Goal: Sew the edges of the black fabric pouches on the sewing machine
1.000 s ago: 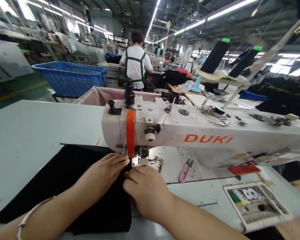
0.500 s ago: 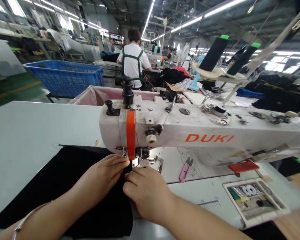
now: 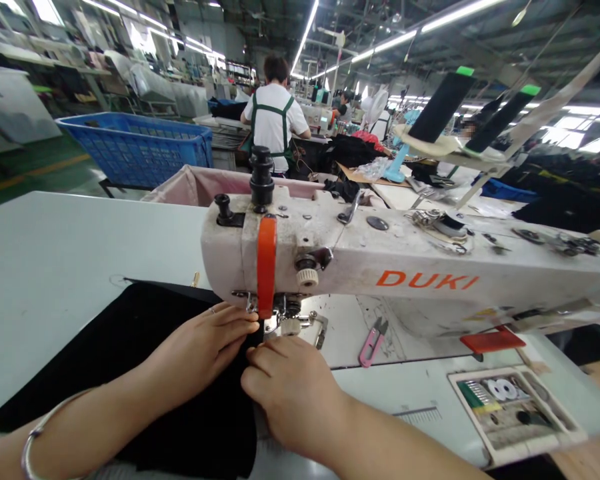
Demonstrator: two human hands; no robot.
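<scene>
A piece of black fabric [image 3: 145, 333] lies on the table, its right edge running under the head of the sewing machine [image 3: 330, 247]. My left hand [image 3: 213, 343] rests on this fabric with fingers stretched out, the tips just left of the needle area. Close in front of the presser foot, my right hand [image 3: 293, 390] is curled with its fingers pinched on the fabric's right edge. The needle is hidden behind the orange guard [image 3: 267, 267] and my fingers.
Pink thread snips [image 3: 373, 343] lie on the machine bed to the right. Further right is a small parts tray [image 3: 515, 413] with bobbins. Behind the machine are a pink cloth bin [image 3: 180, 187], a blue basket [image 3: 135, 150] and a person [image 3: 275, 117] with their back turned.
The view has shifted slightly, so the machine appears a little further right. Both hands keep nearly the same place at the machine; the fabric's near edge sits slightly further left.
</scene>
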